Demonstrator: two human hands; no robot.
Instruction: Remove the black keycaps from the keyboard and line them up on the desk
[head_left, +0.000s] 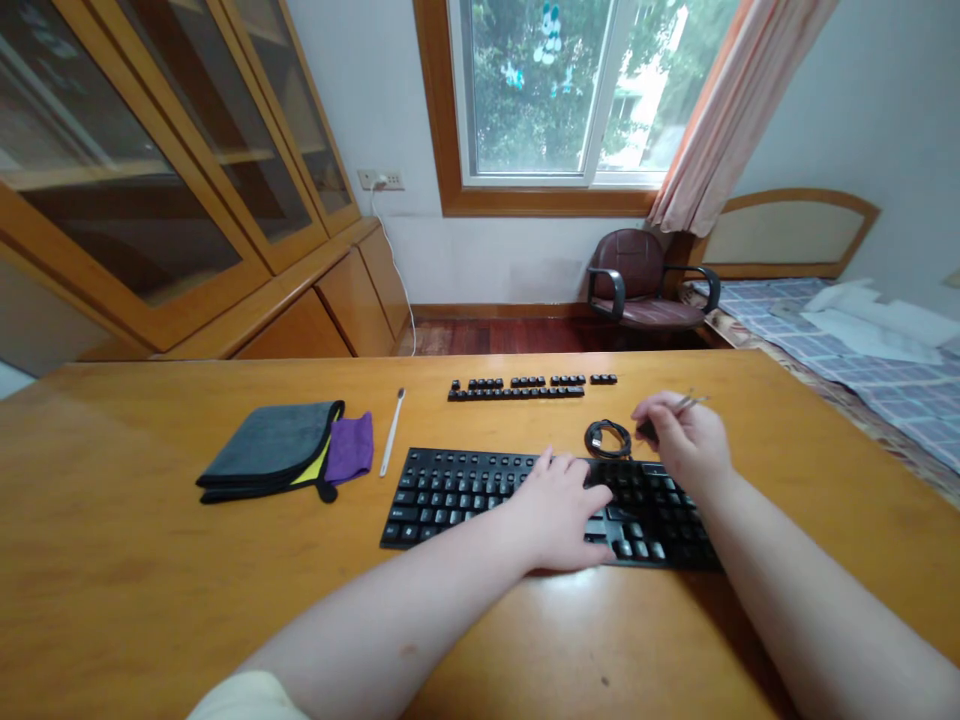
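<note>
A black keyboard (pixel 450 500) lies on the wooden table in front of me. My left hand (pixel 562 510) rests on it right of the middle, fingers spread, holding nothing. Above the keyboard's far right part, my right hand (pixel 684 440) is closed on what looks like a keycap puller (pixel 691 401). Its thin metal wires stick out past my fingers, and a dark piece shows at the fingertips. Just left of that hand is a coiled black USB cable (pixel 609 440). Beyond the keyboard, loose black keycaps (pixel 517 393) stand in two rows. My hands and forearms hide some keys.
A white toothbrush (pixel 392 432) lies left of the keycaps. Farther left are a folded grey cloth (pixel 270 440) with yellow inside and a purple cloth (pixel 351 447). Past the table's far edge stand a brown armchair (pixel 637 275) and a bed (pixel 847 320). A glass-fronted cabinet (pixel 330 225) lines the left.
</note>
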